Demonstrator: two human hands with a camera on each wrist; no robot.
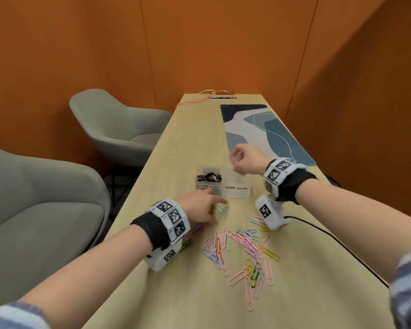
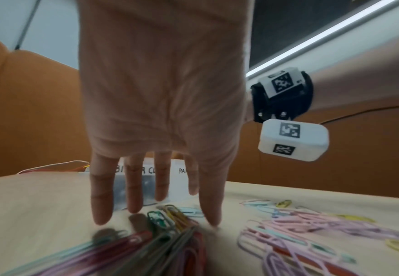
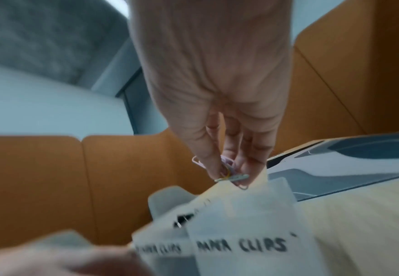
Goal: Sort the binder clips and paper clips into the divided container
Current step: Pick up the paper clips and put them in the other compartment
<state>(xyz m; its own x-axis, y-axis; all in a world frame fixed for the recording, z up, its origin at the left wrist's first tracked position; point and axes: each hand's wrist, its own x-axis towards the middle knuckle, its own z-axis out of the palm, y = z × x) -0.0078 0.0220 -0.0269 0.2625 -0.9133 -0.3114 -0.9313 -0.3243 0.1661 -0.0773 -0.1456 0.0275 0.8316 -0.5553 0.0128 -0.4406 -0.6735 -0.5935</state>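
Observation:
A clear divided container (image 1: 223, 186) stands mid-table, labelled BINDER CLIPS on the left and PAPER CLIPS on the right (image 3: 241, 246). Black binder clips (image 1: 208, 177) fill the left half. My right hand (image 1: 241, 160) hovers above the right half and pinches several coloured paper clips (image 3: 231, 176). My left hand (image 1: 207, 207) reaches over the table in front of the container with straight, spread fingers (image 2: 103, 209) just above a few green and yellow paper clips (image 2: 167, 216). A loose pile of coloured paper clips (image 1: 244, 250) lies nearer to me.
A patterned blue desk mat (image 1: 266, 131) lies on the far right of the table (image 1: 176, 143). A black cable (image 1: 330, 236) runs along the right side. Two grey armchairs (image 1: 114, 124) stand to the left. An orange cable and a power socket (image 1: 222, 97) sit at the far end.

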